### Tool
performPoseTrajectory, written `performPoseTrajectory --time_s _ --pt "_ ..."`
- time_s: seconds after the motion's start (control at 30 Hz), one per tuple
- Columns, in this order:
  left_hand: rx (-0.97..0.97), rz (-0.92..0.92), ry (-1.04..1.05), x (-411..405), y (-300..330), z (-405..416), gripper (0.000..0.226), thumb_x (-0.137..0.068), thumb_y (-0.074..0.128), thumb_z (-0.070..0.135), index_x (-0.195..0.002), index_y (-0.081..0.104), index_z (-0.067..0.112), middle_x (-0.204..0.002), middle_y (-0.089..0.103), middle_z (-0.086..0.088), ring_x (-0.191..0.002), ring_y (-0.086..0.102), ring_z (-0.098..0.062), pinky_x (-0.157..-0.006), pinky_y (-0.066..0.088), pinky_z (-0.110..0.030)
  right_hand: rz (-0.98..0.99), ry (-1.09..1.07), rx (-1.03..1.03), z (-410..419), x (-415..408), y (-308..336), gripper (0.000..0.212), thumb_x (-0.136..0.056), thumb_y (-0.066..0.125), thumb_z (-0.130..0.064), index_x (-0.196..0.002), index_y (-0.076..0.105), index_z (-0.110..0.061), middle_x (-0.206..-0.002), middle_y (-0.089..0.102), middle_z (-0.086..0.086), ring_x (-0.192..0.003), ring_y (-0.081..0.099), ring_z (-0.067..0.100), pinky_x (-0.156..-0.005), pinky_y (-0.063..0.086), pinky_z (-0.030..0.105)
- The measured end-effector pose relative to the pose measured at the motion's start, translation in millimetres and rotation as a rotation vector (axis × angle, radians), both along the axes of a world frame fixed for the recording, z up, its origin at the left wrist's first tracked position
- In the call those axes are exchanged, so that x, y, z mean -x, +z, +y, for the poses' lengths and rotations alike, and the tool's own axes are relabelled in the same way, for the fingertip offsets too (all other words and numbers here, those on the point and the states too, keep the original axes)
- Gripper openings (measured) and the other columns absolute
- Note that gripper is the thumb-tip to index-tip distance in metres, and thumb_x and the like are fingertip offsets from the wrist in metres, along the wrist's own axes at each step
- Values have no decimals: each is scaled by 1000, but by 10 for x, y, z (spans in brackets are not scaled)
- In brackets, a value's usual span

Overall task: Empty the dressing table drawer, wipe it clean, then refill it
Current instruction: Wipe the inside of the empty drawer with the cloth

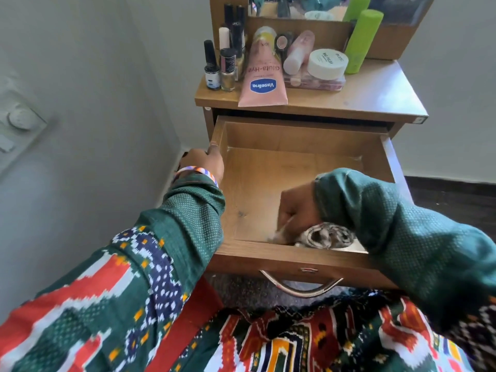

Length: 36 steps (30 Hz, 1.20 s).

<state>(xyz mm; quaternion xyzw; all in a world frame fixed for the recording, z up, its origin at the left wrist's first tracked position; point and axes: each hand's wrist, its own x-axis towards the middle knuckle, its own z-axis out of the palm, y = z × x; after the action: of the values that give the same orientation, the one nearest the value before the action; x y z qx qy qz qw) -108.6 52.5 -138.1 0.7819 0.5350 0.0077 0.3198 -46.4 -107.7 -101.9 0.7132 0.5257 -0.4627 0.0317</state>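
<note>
**Wooden drawer pulled out, cloth at its front edge**

Wood-grain board lines the drawer (281,183), which stands pulled well out from under the dressing table (375,100). Fingers of the right hand (298,208) curl down onto a patterned grey-and-white cloth (326,234) bunched against the drawer's front wall, near its right front corner; the fingertips are blurred, so whether they pinch the cloth or only press it cannot be told exactly. Apart from the cloth and the hand, the drawer floor shows bare wood, with a small dark mark near the left side. The left hand (206,162) grips the top edge of the drawer's left wall, thumb on the rim, the other fingers hidden outside it; a striped bangle (196,171) sits at that wrist. A metal handle (300,287) hangs from the drawer front.

On the table top, along the back and left edge, stand nail polish bottles (220,68), a pink tube (263,76) lying flat and reaching the front edge, a white-lidded jar (327,64) on a clear box (314,83) of small items, and a green bottle (362,41) by the mirror (303,6).
</note>
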Motion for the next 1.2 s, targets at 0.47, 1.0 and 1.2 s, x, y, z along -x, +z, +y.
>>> performPoseTrajectory --time_s 0.47,1.0,1.2 --pt "5 34 10 17 19 -11 63 -99 19 44 -125 51 -3 -136 51 -21 -126 47 -37 -104 33 -41 494 -113 -92 -510 -498 -436 31 -74 72 -39 -104 66 -45 -123 54 -28 -125 49 2 -111 32 21" --pt "20 -25 51 6 8 -8 62 -99 21 45 -124 52 -2 -133 53 -23 -123 49 -37 -100 36 -37 339 -82 -243 201 244 -320 34 -76 61 -39 -110 65 -42 -125 57 28 -110 61 37 -94 52 45" --pt "41 -9 61 7 4 -4 63 -98 20 47 -131 45 -1 -138 49 -22 -127 46 -38 -104 34 -40 314 -172 -179 -312 -155 -226 29 -91 55 -14 -117 66 -23 -118 65 -7 -79 61 -13 -82 44 7"
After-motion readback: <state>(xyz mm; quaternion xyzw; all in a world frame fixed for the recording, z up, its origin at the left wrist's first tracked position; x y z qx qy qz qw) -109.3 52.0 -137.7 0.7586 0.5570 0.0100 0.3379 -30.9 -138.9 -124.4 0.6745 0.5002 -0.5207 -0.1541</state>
